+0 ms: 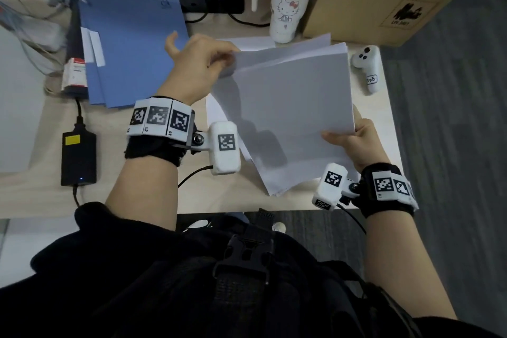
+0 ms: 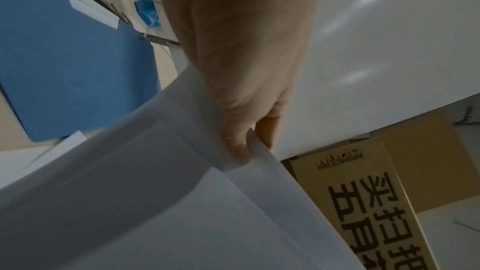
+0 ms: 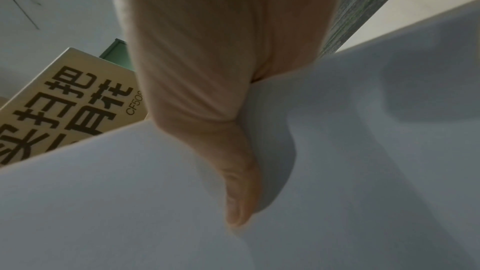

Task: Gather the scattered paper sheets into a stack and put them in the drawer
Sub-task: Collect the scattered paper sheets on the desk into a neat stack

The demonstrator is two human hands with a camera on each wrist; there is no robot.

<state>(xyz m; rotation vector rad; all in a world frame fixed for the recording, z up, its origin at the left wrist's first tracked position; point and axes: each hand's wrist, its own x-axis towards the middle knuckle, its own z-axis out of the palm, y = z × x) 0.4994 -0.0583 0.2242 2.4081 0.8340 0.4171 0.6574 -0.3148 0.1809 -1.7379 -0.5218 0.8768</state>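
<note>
The sheets [image 1: 293, 107] sit at centre right of the head view, lifted off the desk [image 1: 164, 195] and held at two opposite corners. The left hand [image 1: 197, 68] pinches the upper left corner; in the left wrist view its fingers [image 2: 239, 147] curl over the paper edge, clamped on it. The right hand [image 1: 354, 143] holds the lower right corner, thumb on top; the right wrist view shows the thumb pressed flat on the paper with the sheet dimpling around it. A grip at opposite corners likely keeps the loose sheets from fanning while they are squared up, since their top edges do not yet line up and several layers show at upper right.

At least one more sheet [image 1: 222, 107] lies flat on the desk under the lifted ones, at frame centre, partly covered.

The drawer appears in no view. The right hand's other fingers are hidden beneath the paper. How many sheets are held cannot be counted. A folder [image 1: 131, 46] lies at upper left, a box [image 1: 384, 0] at upper right.
</note>
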